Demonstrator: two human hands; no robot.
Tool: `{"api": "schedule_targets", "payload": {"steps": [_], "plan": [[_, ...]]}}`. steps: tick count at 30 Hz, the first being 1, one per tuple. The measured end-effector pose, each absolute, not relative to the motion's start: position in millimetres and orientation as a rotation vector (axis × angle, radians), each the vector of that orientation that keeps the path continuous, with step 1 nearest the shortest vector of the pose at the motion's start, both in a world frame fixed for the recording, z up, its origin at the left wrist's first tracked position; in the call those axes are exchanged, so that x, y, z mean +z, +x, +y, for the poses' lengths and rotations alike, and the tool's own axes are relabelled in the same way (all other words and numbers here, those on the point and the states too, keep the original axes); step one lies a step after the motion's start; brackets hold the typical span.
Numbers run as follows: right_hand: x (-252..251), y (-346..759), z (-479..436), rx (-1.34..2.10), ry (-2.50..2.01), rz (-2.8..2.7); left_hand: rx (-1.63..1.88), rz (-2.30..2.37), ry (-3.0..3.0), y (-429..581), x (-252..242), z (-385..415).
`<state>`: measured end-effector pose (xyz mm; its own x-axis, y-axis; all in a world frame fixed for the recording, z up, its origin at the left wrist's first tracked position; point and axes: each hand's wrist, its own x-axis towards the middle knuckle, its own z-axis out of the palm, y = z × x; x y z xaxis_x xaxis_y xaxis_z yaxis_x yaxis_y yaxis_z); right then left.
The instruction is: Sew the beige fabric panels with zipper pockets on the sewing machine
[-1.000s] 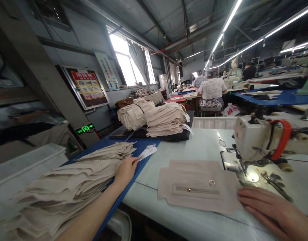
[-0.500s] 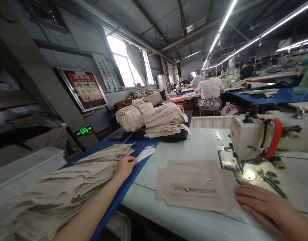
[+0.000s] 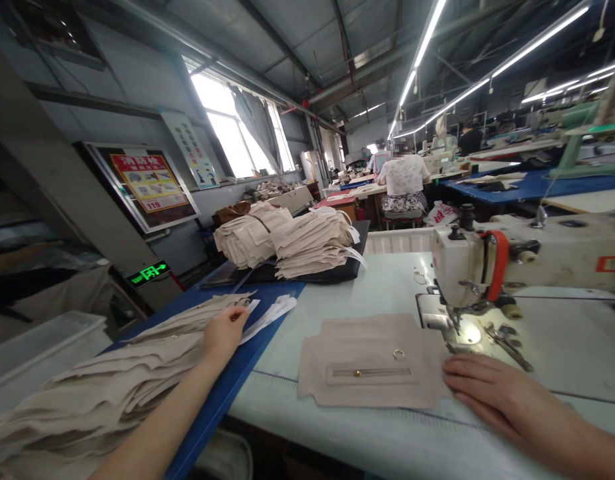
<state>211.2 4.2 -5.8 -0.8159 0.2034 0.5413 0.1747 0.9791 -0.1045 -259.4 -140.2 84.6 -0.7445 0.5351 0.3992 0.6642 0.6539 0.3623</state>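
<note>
Tabletop [image 3: 267, 407]: sewing machine [image 3: 462, 267] at 2 o'clock, black mat [image 3: 332, 272] at 12 o'clock.
White plastic bin [image 3: 47, 340]: 8 o'clock, contents hidden.
Left hand [image 3: 225, 333]: fingers [image 3: 232, 317] loosely curled on beige fabric stack [image 3: 117, 380], 8 o'clock.
Right hand [image 3: 502, 393]: fingers [image 3: 467, 373] together, flat against fabric panel [image 3: 367, 393], 6 o'clock.

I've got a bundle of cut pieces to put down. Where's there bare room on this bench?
Pale tabletop shows between the beige panel and the black tray, and in a strip in front of the panel. It's crowded around the sewing machine's foot near the right hand, and along the blue table, where the left hand meets the stack of cut pieces.
</note>
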Motion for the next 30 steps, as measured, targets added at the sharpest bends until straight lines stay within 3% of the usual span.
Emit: {"api": "schedule_targets", "payload": {"steps": [5,14,20,30], "plan": [[2,209,0,0.162,-0.261,-2.549,-0.75,-2.42,-1.163,-226,88,-128],[6,209,3,0.224,-0.318,-2.611,-0.886,-1.484,-2.344,-55,5,-60],[4,212,5,0.21,-0.355,-2.655,-0.886,-1.519,-2.417,-36,-9,-34],[9,208,8,0.188,-0.385,-2.726,-0.894,-1.37,-2.366,-28,6,-17]]}}
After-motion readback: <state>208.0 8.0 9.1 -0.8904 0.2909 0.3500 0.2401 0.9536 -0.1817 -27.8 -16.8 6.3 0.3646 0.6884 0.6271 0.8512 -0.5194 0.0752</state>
